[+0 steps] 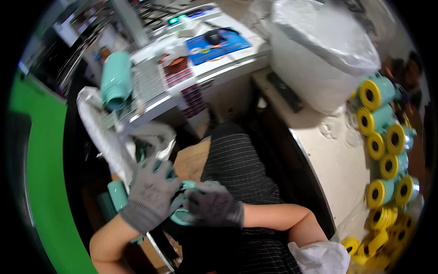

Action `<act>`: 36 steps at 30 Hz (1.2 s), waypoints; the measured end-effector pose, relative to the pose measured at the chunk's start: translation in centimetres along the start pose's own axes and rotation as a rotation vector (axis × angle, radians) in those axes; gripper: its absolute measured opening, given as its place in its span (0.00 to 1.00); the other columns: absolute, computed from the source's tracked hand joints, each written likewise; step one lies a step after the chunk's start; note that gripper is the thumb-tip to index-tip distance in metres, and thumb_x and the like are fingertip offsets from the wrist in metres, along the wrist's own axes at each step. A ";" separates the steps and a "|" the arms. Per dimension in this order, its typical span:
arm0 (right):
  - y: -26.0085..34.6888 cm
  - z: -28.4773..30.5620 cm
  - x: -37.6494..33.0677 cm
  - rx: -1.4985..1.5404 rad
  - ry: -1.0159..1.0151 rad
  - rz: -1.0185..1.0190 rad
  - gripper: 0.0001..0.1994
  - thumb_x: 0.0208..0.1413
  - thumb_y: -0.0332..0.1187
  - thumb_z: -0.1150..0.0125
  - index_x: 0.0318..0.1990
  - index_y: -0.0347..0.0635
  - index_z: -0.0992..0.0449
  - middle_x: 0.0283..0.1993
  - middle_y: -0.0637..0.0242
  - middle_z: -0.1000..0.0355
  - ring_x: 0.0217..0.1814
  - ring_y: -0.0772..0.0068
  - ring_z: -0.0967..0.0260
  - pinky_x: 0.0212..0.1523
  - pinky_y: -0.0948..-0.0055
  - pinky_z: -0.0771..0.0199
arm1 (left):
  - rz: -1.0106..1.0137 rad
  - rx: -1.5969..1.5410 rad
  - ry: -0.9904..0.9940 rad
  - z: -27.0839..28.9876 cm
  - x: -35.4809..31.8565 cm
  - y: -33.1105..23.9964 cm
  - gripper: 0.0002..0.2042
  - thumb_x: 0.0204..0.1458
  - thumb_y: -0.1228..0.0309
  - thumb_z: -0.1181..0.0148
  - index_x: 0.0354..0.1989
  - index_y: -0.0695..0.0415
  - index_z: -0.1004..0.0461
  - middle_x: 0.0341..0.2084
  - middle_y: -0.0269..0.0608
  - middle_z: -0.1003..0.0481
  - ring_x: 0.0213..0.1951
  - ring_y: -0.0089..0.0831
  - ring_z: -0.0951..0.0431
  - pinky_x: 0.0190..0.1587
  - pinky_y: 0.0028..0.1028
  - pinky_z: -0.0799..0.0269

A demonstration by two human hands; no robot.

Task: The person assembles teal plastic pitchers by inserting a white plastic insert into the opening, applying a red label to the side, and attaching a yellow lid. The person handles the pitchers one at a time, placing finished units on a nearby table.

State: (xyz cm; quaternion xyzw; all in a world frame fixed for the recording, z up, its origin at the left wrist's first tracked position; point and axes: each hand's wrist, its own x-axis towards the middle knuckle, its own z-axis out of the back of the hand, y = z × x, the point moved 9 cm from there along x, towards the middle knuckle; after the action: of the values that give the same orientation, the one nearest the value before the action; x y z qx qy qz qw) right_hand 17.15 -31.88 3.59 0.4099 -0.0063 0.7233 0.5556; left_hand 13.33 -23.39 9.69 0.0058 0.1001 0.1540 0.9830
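A teal piece is resting above the lap, the gloved right hand gripping it. The gloved left hand is touching it, closure impossible to tell; rightward, yellow-ended teal bottles are lining a pale tabletop.

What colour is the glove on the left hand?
The glove is mostly grey; the head view shows it best.

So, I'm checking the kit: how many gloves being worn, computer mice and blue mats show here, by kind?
Grey work gloves: 2
Black computer mouse: 1
Blue mouse mat: 1
Total: 4
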 end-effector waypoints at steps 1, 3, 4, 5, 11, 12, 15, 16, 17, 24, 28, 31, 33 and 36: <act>-0.1 0.0 0.7 0.085 0.053 -0.018 0.16 0.58 0.48 0.31 0.40 0.45 0.20 0.37 0.65 0.26 0.36 0.62 0.25 0.34 0.62 0.22 | -0.060 -0.004 -0.048 -0.2 -0.3 0.0 0.15 0.44 0.60 0.29 0.39 0.51 0.17 0.47 0.45 0.29 0.57 0.50 0.30 0.59 0.48 0.33; 0.7 -0.3 0.9 0.190 0.062 0.068 0.16 0.53 0.48 0.27 0.35 0.45 0.20 0.36 0.64 0.26 0.35 0.63 0.25 0.32 0.62 0.23 | -0.072 -0.161 0.158 -2.4 -0.9 0.5 0.12 0.44 0.62 0.29 0.37 0.51 0.18 0.46 0.43 0.29 0.55 0.44 0.28 0.56 0.44 0.30; 1.0 -0.3 0.9 0.235 0.063 0.102 0.17 0.51 0.48 0.25 0.32 0.45 0.20 0.35 0.64 0.26 0.34 0.63 0.25 0.32 0.62 0.23 | -0.074 -0.200 0.124 -2.3 -1.3 0.6 0.10 0.45 0.65 0.30 0.35 0.51 0.20 0.43 0.40 0.28 0.48 0.39 0.23 0.48 0.41 0.25; 1.1 -0.4 1.0 0.230 0.060 0.099 0.17 0.50 0.48 0.25 0.30 0.45 0.20 0.36 0.64 0.26 0.34 0.63 0.25 0.32 0.62 0.23 | -0.028 -0.189 0.104 -2.4 -1.6 0.9 0.10 0.45 0.66 0.30 0.35 0.51 0.20 0.41 0.40 0.27 0.45 0.39 0.22 0.45 0.40 0.25; 0.5 1.4 0.4 0.117 -0.029 0.027 0.20 0.46 0.51 0.23 0.25 0.46 0.23 0.33 0.66 0.27 0.30 0.63 0.30 0.31 0.65 0.31 | -0.097 -0.261 -0.309 -2.8 -0.7 0.1 0.06 0.51 0.72 0.40 0.38 0.53 0.22 0.28 0.40 0.24 0.31 0.41 0.18 0.32 0.37 0.23; -0.6 0.5 -0.1 0.142 0.072 -0.046 0.19 0.43 0.47 0.19 0.25 0.47 0.25 0.34 0.66 0.27 0.30 0.63 0.32 0.31 0.64 0.34 | -0.017 -0.185 -0.148 -3.6 0.6 0.2 0.10 0.52 0.72 0.36 0.43 0.54 0.23 0.29 0.38 0.22 0.32 0.41 0.19 0.35 0.36 0.22; -2.1 2.8 -2.1 0.191 -0.127 -0.059 0.19 0.37 0.41 0.17 0.25 0.46 0.27 0.33 0.66 0.29 0.31 0.65 0.29 0.31 0.64 0.29 | -0.007 -0.776 -0.506 -3.4 -0.5 2.1 0.17 0.47 0.74 0.28 0.45 0.57 0.24 0.38 0.43 0.22 0.37 0.40 0.18 0.43 0.35 0.21; -3.4 3.5 -4.0 0.277 -0.105 -0.053 0.21 0.36 0.37 0.15 0.32 0.45 0.25 0.37 0.64 0.26 0.35 0.62 0.27 0.35 0.64 0.27 | 0.102 -0.872 -0.577 -5.1 -2.0 2.6 0.26 0.47 0.78 0.27 0.57 0.58 0.28 0.47 0.47 0.23 0.47 0.38 0.20 0.51 0.34 0.22; -4.6 4.2 -5.9 0.350 -0.110 -0.158 0.22 0.39 0.37 0.16 0.38 0.43 0.24 0.44 0.59 0.25 0.41 0.60 0.25 0.42 0.62 0.24 | 0.165 -0.775 -0.638 -7.6 -3.8 1.9 0.33 0.47 0.78 0.28 0.64 0.57 0.34 0.55 0.48 0.27 0.55 0.39 0.24 0.57 0.36 0.25; -9.0 4.4 -19.5 0.985 0.222 -1.529 0.30 0.66 0.40 0.48 0.70 0.30 0.41 0.38 0.53 0.22 0.22 0.71 0.25 0.18 0.76 0.26 | -0.069 -0.613 -0.529 -9.9 -2.5 -8.7 0.35 0.54 0.41 0.34 0.62 0.54 0.28 0.60 0.50 0.27 0.60 0.49 0.26 0.61 0.51 0.30; -11.5 4.9 -21.2 1.218 -0.171 -1.461 0.29 0.70 0.53 0.51 0.61 0.32 0.31 0.36 0.52 0.20 0.18 0.70 0.26 0.15 0.79 0.27 | -0.140 -0.752 -0.763 -5.4 0.8 -1.9 0.24 0.57 0.51 0.32 0.54 0.55 0.22 0.44 0.49 0.19 0.45 0.46 0.17 0.49 0.43 0.21; -13.0 8.7 -22.0 1.191 -0.463 -1.206 0.34 0.69 0.59 0.51 0.72 0.44 0.39 0.62 0.57 0.28 0.52 0.63 0.24 0.35 0.69 0.17 | 0.379 -1.116 -0.834 -8.4 4.7 8.5 0.14 0.61 0.70 0.34 0.52 0.65 0.21 0.41 0.43 0.19 0.41 0.30 0.19 0.48 0.28 0.23; -13.3 10.7 -20.9 0.976 -0.592 -1.081 0.41 0.65 0.61 0.45 0.77 0.44 0.46 0.71 0.57 0.36 0.66 0.60 0.30 0.50 0.63 0.19 | 0.574 -1.384 -0.854 -15.0 10.0 14.1 0.13 0.58 0.72 0.32 0.49 0.64 0.22 0.41 0.43 0.20 0.45 0.33 0.19 0.49 0.31 0.24; -14.2 11.3 -18.4 0.584 -0.547 -0.934 0.54 0.56 0.58 0.31 0.79 0.36 0.54 0.74 0.50 0.42 0.71 0.56 0.37 0.66 0.58 0.32 | 0.805 -1.074 -0.913 -27.2 14.8 23.9 0.22 0.55 0.71 0.30 0.56 0.63 0.27 0.41 0.44 0.19 0.43 0.31 0.18 0.47 0.31 0.23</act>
State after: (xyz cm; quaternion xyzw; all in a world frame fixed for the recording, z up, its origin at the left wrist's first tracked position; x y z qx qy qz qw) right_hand 36.08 -46.42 -6.31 0.6754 0.2301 0.2440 0.6568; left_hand 14.55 3.34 -18.81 -0.3690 -0.4081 0.5054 0.6648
